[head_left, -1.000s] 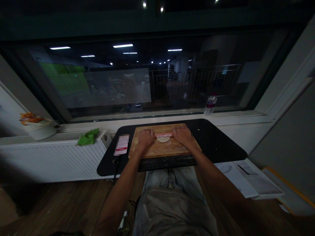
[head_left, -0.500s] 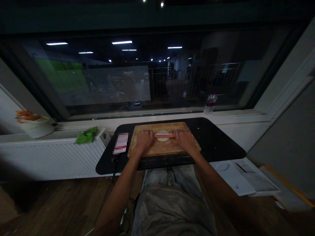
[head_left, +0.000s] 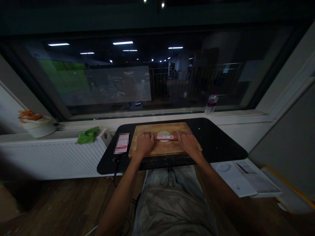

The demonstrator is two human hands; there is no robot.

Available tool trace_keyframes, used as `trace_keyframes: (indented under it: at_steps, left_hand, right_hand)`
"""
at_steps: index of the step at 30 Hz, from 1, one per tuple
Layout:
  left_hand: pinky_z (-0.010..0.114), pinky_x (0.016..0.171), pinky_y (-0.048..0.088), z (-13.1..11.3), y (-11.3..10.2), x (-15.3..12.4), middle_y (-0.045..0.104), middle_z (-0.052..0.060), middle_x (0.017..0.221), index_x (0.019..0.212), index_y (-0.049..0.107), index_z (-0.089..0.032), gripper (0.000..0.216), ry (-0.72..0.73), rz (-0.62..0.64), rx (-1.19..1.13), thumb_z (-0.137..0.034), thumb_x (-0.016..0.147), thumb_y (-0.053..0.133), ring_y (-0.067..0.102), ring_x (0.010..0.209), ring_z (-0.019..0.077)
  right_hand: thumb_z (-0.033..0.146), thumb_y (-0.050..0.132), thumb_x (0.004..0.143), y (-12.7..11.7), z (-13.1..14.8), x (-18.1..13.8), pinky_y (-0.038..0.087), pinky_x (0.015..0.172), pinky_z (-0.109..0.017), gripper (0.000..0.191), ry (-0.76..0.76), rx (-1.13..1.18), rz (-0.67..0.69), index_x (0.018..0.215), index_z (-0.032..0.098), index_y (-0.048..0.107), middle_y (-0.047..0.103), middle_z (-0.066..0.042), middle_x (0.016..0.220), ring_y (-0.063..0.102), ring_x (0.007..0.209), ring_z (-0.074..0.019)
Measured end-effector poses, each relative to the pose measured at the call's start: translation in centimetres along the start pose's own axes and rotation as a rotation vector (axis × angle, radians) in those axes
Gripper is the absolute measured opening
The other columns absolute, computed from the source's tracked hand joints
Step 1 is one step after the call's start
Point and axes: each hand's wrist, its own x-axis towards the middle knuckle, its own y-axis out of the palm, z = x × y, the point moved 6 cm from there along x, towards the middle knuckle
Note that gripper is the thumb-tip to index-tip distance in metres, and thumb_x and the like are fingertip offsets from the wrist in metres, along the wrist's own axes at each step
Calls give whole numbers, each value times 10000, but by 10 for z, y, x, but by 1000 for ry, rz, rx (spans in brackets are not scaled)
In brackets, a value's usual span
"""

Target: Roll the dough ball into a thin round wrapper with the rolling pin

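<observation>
A rolling pin (head_left: 165, 137) with a red-edged white label lies crosswise over a pale round of dough (head_left: 163, 133). Its left end is under my left hand (head_left: 145, 143), whose fingers are closed over it. On the other end, my right hand (head_left: 186, 141) is closed in the same way. Dough shows both beyond and just below the pin. Beneath them lies a wooden cutting board (head_left: 157, 151), close to the front edge of a black table (head_left: 216, 144).
Left of the board lies a partly blurred-out phone-like object (head_left: 121, 143) with a cable. A green cloth (head_left: 88, 135) and a white pot (head_left: 41, 127) sit on the radiator (head_left: 61, 157). On the windowsill stands a bottle (head_left: 211, 103). White box-like items (head_left: 233, 180) are at lower right.
The rolling pin has rolled slightly toward me over the dough, both hands moving with it, and its label has turned further into view. The camera view has shifted a little.
</observation>
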Motion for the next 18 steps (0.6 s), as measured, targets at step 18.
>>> trace_keyframes:
  at_steps: [18]
  left_hand:
    - [368,1027,529,3,2,-10,786,147,1318,1210,766,-178,472,-67,-89,-135,-341,1194,324,699,1269,277]
  right_hand:
    - [329,307,1210,-3,4,-5,531,1066,-301,547,-11,7,8,1223,115,810,825,-200,1280,777,1212,-267]
